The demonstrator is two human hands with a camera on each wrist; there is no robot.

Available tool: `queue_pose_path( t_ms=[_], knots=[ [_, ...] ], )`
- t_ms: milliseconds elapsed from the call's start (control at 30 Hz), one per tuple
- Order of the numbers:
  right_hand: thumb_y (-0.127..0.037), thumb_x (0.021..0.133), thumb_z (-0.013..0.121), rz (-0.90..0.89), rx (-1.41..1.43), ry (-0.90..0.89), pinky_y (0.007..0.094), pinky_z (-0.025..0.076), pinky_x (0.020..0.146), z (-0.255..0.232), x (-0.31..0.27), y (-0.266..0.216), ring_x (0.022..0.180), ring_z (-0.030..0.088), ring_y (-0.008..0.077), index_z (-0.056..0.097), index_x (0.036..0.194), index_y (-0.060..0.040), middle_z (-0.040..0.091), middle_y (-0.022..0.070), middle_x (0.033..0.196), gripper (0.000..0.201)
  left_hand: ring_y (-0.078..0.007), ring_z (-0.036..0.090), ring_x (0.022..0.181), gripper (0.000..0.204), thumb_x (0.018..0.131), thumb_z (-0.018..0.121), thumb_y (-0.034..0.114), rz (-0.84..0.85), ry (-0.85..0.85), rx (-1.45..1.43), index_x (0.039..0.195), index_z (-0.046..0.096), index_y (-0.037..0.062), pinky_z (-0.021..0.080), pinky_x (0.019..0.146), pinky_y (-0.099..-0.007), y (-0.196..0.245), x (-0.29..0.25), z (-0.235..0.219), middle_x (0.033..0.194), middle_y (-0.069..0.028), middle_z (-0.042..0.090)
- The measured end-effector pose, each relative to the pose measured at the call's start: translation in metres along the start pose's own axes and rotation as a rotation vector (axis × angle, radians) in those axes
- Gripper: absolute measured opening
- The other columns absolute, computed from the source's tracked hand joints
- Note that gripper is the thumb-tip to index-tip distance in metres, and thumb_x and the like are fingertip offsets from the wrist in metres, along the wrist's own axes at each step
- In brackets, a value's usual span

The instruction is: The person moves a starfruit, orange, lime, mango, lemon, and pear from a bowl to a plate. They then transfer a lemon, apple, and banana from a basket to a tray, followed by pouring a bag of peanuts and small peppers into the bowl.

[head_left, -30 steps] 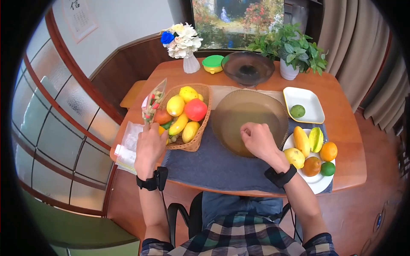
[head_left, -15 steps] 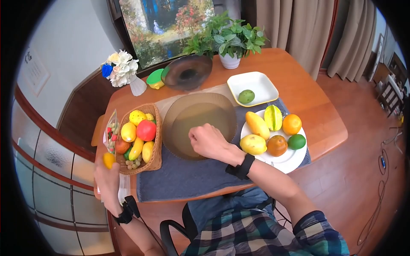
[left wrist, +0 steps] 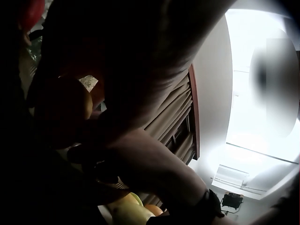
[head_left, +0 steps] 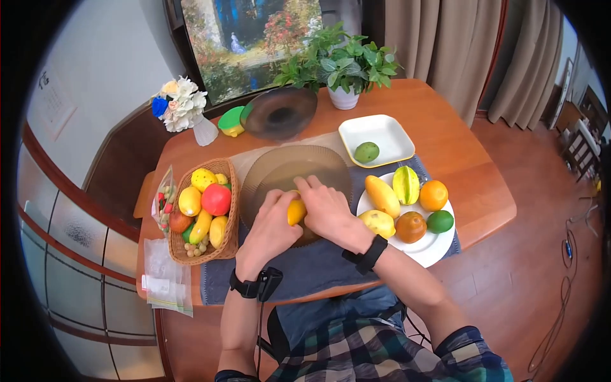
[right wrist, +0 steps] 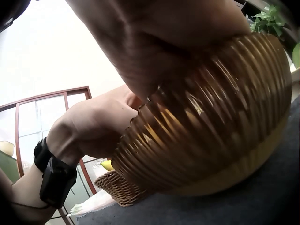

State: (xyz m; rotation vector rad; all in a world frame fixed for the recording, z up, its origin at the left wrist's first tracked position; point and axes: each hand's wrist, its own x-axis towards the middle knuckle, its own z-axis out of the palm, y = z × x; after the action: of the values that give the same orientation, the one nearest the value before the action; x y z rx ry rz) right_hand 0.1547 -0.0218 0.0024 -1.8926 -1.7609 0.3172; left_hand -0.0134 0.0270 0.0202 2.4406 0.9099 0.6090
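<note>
Both hands meet over the ribbed amber glass bowl (head_left: 254, 169), around a small yellow-orange fruit (head_left: 296, 212). My left hand (head_left: 270, 223) grips the fruit from the left. On the other side, the fingers of my right hand (head_left: 328, 207) curl against it, partly hidden by the knuckles. Through the bowl's wall in the right wrist view, the fingers and a yellow patch show below the rim. The left wrist view is very dark, with the fruit's rounded edge (left wrist: 86, 101) just visible.
Left of the bowl stands a wicker basket (head_left: 235, 191) of mixed fruit, beside plastic bags (head_left: 167, 280). To the right are a white plate (head_left: 423, 256) with several fruits and a white tray (head_left: 391, 134) holding a green fruit (head_left: 366, 152). A dark glass dish (head_left: 299, 105) stands behind.
My left hand has carried the yellow-orange fruit from beside the basket to the bowl, where it meets my right hand. The head view has swung to the right.
</note>
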Motion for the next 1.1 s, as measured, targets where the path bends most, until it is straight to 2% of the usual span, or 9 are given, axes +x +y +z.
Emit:
queue_pose_path(
  t_ms=[133,267,333,400,500,633,833,967,1100],
  knots=[
    [-0.002,0.085,0.071,-0.055,0.023,-0.028,0.0546,0.06,0.093,0.012,-0.002,0.009,0.116,0.071,0.0455,0.049,0.153,-0.0038,0.062,0.0222,0.145,0.072,-0.0495,0.06,0.128,0.062,0.078,0.071,-0.002,0.006,-0.132,-0.04,0.138,0.059,-0.0006,0.051,0.11,-0.049,-0.008,0.009,0.006,0.136,-0.0263,0.063],
    [-0.004,0.086,0.071,-0.046,-0.008,-0.109,0.0532,0.06,0.095,0.017,0.004,0.011,0.116,0.072,0.0449,0.05,0.147,0.0012,0.067,0.0234,0.134,0.064,-0.0503,0.055,0.134,0.062,0.079,0.069,-0.006,-0.109,-0.262,-0.017,0.139,0.057,-0.0007,0.048,0.112,-0.0499,-0.016,0.01,0.008,0.14,-0.0291,0.062],
    [-0.005,0.087,0.071,-0.024,-0.028,-0.177,0.0527,0.06,0.095,0.018,0.006,0.012,0.116,0.072,0.0448,0.051,0.145,0.0031,0.069,0.0244,0.131,0.062,-0.0492,0.054,0.136,0.063,0.079,0.07,-0.006,-0.056,-0.229,0.018,0.14,0.057,0.0002,0.047,0.112,-0.0508,-0.027,0.007,0.017,0.142,-0.0272,0.061],
    [-0.009,0.091,0.07,-0.051,-0.063,-0.183,0.0512,0.062,0.092,0.022,0.007,0.013,0.112,0.076,0.0425,0.056,0.129,0.0038,0.072,0.0266,0.124,0.042,-0.048,0.053,0.138,0.065,0.079,0.07,-0.006,-0.015,-0.178,0.056,0.141,0.057,0.0012,0.046,0.113,-0.0517,-0.035,0.002,0.021,0.144,-0.0253,0.059],
    [-0.012,0.092,0.07,-0.08,-0.109,-0.2,0.051,0.062,0.092,0.023,0.003,0.011,0.11,0.077,0.0428,0.057,0.128,0.0041,0.072,0.0275,0.122,0.041,-0.0422,0.049,0.137,0.066,0.077,0.076,-0.003,0.0,-0.065,0.239,0.14,0.061,0.0058,0.042,0.109,-0.0533,-0.028,0.0,0.026,0.143,-0.018,0.055],
    [-0.011,0.087,0.075,-0.047,-0.103,-0.262,0.0522,0.06,0.095,0.021,0.004,0.009,0.112,0.073,0.0466,0.057,0.123,0.0032,0.07,0.0264,0.122,0.043,-0.035,0.047,0.124,0.062,0.073,0.076,-0.002,0.009,-0.05,0.367,0.134,0.066,0.0059,0.036,0.099,-0.0439,-0.017,-0.001,0.024,0.128,-0.0131,0.055],
    [-0.011,0.09,0.072,-0.024,-0.094,-0.241,0.05,0.062,0.092,0.012,-0.001,0.003,0.107,0.076,0.0455,0.057,0.125,0.0053,0.071,0.03,0.118,0.041,-0.0409,0.051,0.126,0.061,0.077,0.077,-0.001,0.008,-0.112,0.253,0.136,0.063,0.0042,0.039,0.103,-0.0466,-0.022,0.0,0.022,0.134,-0.0163,0.055],
    [-0.003,0.083,0.075,-0.061,0.017,-0.153,0.0553,0.06,0.093,0.012,-0.002,0.005,0.107,0.072,0.0513,0.053,0.129,0.0039,0.067,0.032,0.116,0.051,-0.0473,0.053,0.128,0.062,0.078,0.076,-0.005,0.073,0.0,0.2,0.138,0.059,-0.0007,0.046,0.106,-0.0519,-0.028,-0.001,0.028,0.137,-0.0246,0.051],
    [-0.003,0.083,0.077,-0.034,0.043,-0.197,0.0521,0.061,0.094,0.009,0.002,0.001,0.109,0.073,0.0488,0.055,0.126,0.0079,0.067,0.0323,0.12,0.049,-0.05,0.054,0.123,0.062,0.079,0.078,-0.006,0.085,0.059,0.097,0.138,0.058,-0.0048,0.051,0.106,-0.0539,-0.019,0.0,0.024,0.137,-0.0302,0.046]
  ],
)
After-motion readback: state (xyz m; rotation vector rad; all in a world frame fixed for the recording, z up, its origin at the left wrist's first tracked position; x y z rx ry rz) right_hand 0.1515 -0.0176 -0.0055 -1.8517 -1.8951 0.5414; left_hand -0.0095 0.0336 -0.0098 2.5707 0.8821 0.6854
